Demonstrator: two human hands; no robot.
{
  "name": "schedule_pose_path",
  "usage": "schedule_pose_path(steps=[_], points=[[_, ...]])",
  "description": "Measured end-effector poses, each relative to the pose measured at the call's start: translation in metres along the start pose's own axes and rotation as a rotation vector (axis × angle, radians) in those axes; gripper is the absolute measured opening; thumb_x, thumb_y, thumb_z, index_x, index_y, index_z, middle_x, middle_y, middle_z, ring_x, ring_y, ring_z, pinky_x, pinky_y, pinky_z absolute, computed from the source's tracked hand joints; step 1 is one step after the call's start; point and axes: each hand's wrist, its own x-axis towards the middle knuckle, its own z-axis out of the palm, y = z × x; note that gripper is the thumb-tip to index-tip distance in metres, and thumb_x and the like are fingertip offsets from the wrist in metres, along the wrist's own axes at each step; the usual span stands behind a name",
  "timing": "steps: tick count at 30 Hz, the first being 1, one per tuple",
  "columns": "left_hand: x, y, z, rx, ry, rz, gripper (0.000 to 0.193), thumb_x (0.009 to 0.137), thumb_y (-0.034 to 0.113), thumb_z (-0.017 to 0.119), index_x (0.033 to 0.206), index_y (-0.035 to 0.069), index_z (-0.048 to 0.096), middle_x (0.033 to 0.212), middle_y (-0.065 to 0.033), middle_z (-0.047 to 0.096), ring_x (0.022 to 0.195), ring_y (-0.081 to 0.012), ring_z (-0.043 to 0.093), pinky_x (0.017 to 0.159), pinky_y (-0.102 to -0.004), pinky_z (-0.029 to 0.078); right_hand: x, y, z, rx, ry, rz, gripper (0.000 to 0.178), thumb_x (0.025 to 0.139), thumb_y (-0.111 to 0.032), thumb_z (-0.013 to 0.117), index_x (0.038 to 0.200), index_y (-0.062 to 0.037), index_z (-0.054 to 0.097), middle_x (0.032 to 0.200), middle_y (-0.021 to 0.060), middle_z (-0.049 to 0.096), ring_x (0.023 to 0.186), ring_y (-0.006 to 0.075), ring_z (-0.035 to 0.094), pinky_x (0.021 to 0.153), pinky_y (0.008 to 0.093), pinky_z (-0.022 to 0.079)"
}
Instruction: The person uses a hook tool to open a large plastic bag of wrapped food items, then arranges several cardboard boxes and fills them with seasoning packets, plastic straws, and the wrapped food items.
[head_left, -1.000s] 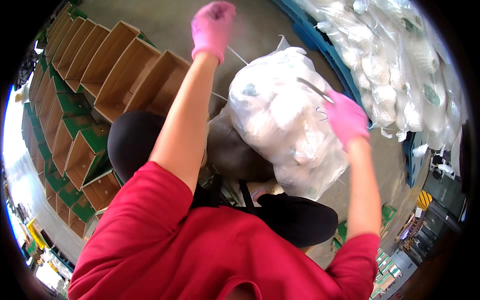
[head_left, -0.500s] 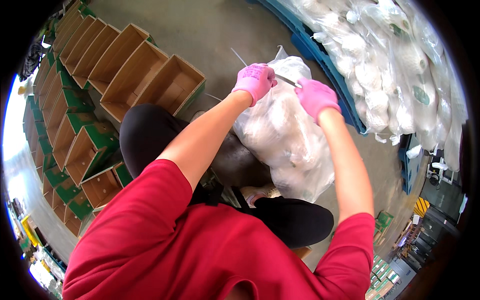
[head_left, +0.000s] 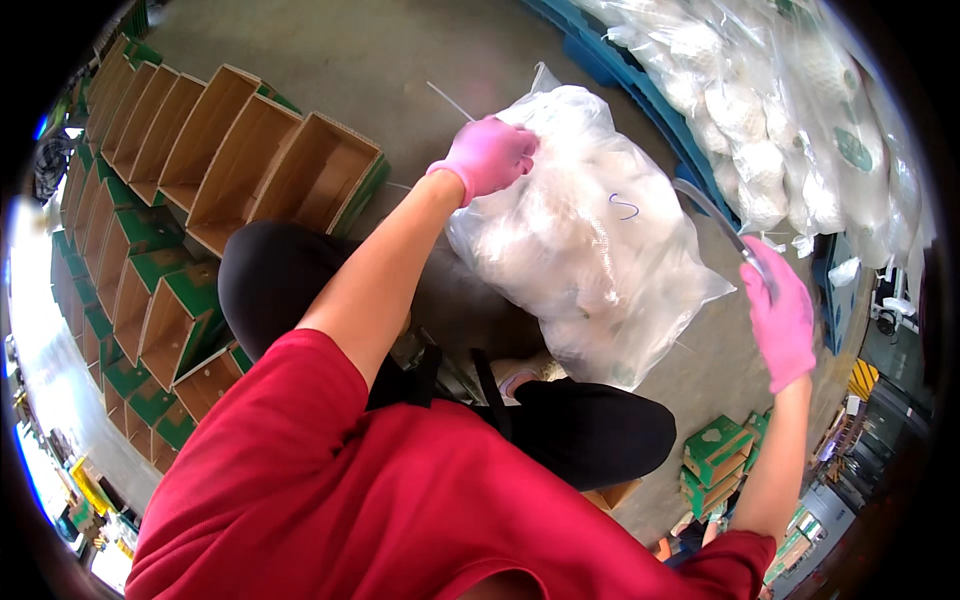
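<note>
Bag (head_left: pixel 585 215), 1: left hand (head_left: pixel 486 157) over it, grip unclear; right hand (head_left: pixel 783 318) clamps 1 knife (head_left: pixel 734 235).

- Bright light overall — strongest past the left edge of the floor (head_left: pixel 430 50), where white glare swallows detail.
- Highlights wash out the white bag (head_left: pixel 575 205); dark shadow sits along its near-left side.
- Fisheye distortion bows the blue pallet (head_left: pixel 596 62) — the corners fall to black.
- Rim background looks soft.
</note>
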Motion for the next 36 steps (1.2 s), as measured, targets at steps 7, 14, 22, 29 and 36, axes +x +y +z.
schedule_pose_path(steps=[7, 14, 22, 29, 36], points=[[0.030, 0.049, -0.030, 0.198, -0.499, -0.126, 0.065, 0.084, 0.057, 0.063, 0.129, 0.011, 0.064, 0.095, -0.0024, 0.074, 0.115, -0.0241, 0.059, 0.109, -0.0372, 0.033, 0.085, -0.053, 0.037, -0.118, -0.108, -0.106, 0.034, 0.098, -0.034, 0.054, 0.124, -0.0141, 0.061, 0.116, 0.0128, 0.067, 0.109, 0.0323, 0.063, 0.092, 0.0430, 0.049], [0.049, 0.051, -0.065, 0.159, -0.347, -0.063, 0.019, 0.083, 0.028, 0.064, 0.088, 0.014, 0.075, 0.090, 0.0024, 0.070, 0.077, -0.0146, 0.067, 0.083, -0.0325, 0.049, 0.134, -0.102, 0.079, -0.069, -0.328, -0.076, 0.037, 0.097, -0.036, 0.053, 0.126, -0.0154, 0.063, 0.116, 0.0157, 0.068, 0.109, 0.0354, 0.063, 0.093, 0.0438, 0.049], [0.033, 0.042, -0.070, -0.234, -0.378, 0.051, 0.024, 0.090, 0.022, 0.065, 0.098, -0.001, 0.071, 0.094, -0.0045, 0.059, 0.086, -0.0163, 0.059, 0.077, -0.0307, 0.049, 0.025, 0.009, 0.052, -0.239, -0.156, -0.145, 0.030, 0.097, -0.030, 0.054, 0.122, -0.0154, 0.061, 0.110, 0.0098, 0.068, 0.105, 0.0321, 0.063, 0.088, 0.0428, 0.050], [0.027, 0.078, -0.061, 0.012, -0.726, -0.146, 0.062, 0.088, 0.057, 0.062, 0.123, 0.006, 0.066, 0.121, -0.0119, 0.066, 0.112, -0.0246, 0.062, 0.098, -0.0380, 0.046, -0.081, 0.080, 0.015, 0.125, 0.046, 0.214, 0.031, 0.094, -0.030, 0.061, 0.120, -0.0132, 0.063, 0.110, 0.0115, 0.068, 0.101, 0.0331, 0.064, 0.086, 0.0409, 0.049], [0.040, 0.100, -0.048, -0.032, -0.567, -0.149, 0.043, 0.089, 0.041, 0.063, 0.113, 0.007, 0.071, 0.107, -0.0090, 0.072, 0.101, -0.0236, 0.065, 0.094, -0.0366, 0.049, 0.039, -0.025, 0.052, 0.115, -0.050, 0.000, 0.034, 0.097, -0.035, 0.053, 0.120, -0.0114, 0.062, 0.114, 0.0126, 0.068, 0.106, 0.0333, 0.064, 0.090, 0.0430, 0.049]])
